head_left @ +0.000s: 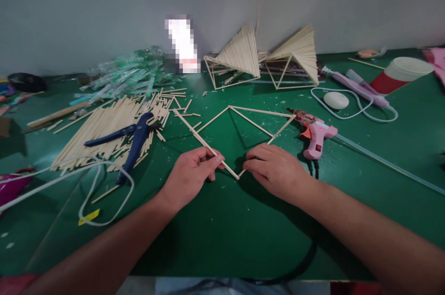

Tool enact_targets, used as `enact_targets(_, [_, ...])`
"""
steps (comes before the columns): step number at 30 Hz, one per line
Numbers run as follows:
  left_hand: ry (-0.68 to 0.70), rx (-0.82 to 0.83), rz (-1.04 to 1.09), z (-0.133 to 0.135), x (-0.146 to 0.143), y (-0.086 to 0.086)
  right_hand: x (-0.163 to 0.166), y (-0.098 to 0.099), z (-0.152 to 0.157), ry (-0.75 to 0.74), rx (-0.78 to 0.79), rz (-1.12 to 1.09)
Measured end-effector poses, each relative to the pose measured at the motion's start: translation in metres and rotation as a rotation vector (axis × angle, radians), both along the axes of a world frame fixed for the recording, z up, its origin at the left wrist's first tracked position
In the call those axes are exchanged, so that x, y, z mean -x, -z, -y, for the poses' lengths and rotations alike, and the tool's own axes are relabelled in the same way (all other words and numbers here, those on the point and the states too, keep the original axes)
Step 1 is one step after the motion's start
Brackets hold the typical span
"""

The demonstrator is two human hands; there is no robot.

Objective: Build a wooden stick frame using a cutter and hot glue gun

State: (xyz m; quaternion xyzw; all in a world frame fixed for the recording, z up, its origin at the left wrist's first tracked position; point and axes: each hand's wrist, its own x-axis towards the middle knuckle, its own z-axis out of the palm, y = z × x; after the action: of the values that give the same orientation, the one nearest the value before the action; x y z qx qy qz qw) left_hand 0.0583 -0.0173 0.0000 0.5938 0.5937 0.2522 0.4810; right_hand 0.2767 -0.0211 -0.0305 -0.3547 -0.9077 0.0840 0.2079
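A frame of thin wooden sticks (pixel 252 121) is between my hands over the green table. My left hand (pixel 193 172) pinches a loose-looking stick (pixel 187 123) along the frame's left side; whether it is joined there I cannot tell. On the frame's right side, my right hand (pixel 278 172) has its fingers closed round a stick near the front corner, partly hiding it. A pink glue gun (pixel 318 135) lies just beyond my right hand, its tip by the frame's right corner. Blue cutters (pixel 137 137) rest on a pile of cut sticks (pixel 100 133) to the left.
Two finished-looking stick models (pixel 239 54) stand by the wall. Clear-wrapped green packets (pixel 128 70) heap at back left. A white cable (pixel 104 223) loops at left. A red and white cup (pixel 399 75), a white oval object (pixel 336 100) and a purple tool (pixel 354 86) are at right.
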Motion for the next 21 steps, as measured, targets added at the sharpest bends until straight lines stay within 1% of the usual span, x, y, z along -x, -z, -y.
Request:
enact_targets(14, [0.01,-0.026,-0.012,0.0008,0.0019,0.0019,0.0015,-0.0021,0.0011,0.005,0.084,0.007])
enact_targets(21, [0.01,-0.023,-0.019,0.001,0.0013,0.0022,0.0018,-0.0031,0.002,0.005,0.089,0.001])
